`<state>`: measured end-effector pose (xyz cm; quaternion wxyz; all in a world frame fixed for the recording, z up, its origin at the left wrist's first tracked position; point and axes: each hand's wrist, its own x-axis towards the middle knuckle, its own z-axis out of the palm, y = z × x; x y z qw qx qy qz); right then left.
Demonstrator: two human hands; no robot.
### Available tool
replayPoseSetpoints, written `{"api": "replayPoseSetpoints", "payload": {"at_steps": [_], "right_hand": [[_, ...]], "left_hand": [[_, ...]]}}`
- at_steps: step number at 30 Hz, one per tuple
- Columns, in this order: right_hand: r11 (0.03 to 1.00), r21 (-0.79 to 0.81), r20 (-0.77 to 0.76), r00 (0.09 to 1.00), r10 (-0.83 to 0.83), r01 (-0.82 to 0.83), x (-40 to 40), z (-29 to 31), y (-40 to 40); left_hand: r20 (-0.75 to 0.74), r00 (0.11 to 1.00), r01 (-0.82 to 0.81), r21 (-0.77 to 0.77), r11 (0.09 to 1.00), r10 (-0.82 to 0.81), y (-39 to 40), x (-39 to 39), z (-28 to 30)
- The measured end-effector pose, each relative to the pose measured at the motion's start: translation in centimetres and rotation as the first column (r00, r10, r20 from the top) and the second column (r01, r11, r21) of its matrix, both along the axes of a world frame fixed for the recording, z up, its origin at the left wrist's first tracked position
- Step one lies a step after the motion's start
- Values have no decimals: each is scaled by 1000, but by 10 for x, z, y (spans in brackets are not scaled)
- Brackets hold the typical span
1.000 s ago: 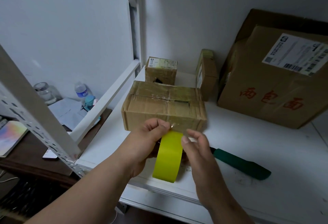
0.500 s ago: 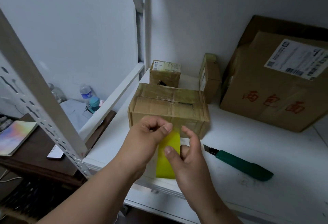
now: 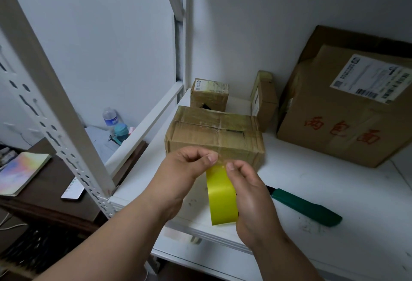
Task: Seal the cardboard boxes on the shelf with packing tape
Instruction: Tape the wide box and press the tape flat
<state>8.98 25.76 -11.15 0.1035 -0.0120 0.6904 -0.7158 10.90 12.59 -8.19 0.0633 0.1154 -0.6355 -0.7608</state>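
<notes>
A yellow-green roll of packing tape [image 3: 221,198] stands on edge in front of a medium cardboard box [image 3: 214,134] on the white shelf [image 3: 334,196]. My right hand [image 3: 249,196] grips the roll from its right side. My left hand [image 3: 185,171] pinches at the top of the roll, where a clear tape end shows between both thumbs. The box's top flaps carry old tape and a dark gap along the seam. Behind it stand two small boxes, one on the left [image 3: 209,94] and one on the right [image 3: 264,100]. A large box with a shipping label [image 3: 347,111] sits to the right.
A green-handled utility knife [image 3: 305,206] lies on the shelf right of my hands. A perforated white shelf upright [image 3: 55,111] rises at the left. Below and left, a dark desk [image 3: 40,196] holds a colourful notebook [image 3: 20,172], a phone and a water bottle [image 3: 109,118].
My right hand shifted from picking at the roll's face to gripping its right side. My left hand stays pinching at the top. The roll sits a little lower and more exposed.
</notes>
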Motion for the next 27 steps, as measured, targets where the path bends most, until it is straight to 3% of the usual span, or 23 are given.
{"api": "replayPoseSetpoints", "payload": {"at_steps": [11,20,23,27], "right_hand": [[996,40,-2,997,-83,83,-1,7,2],[986,122,-77,991,-107,116,8,10,1],[988,141,-90,995,-51,64,11,11,2],[950,227,-83,967,239,-215,26,11,0]], "left_hand": [[-38,986,-165,-318,934,161,9,4,-7],[-41,988,-151,-336,930,146,4,5,2],[-66,989,-147,-360,921,132,0,8,5],[-105,985,-168,-441,882,135,-11,11,9]]}}
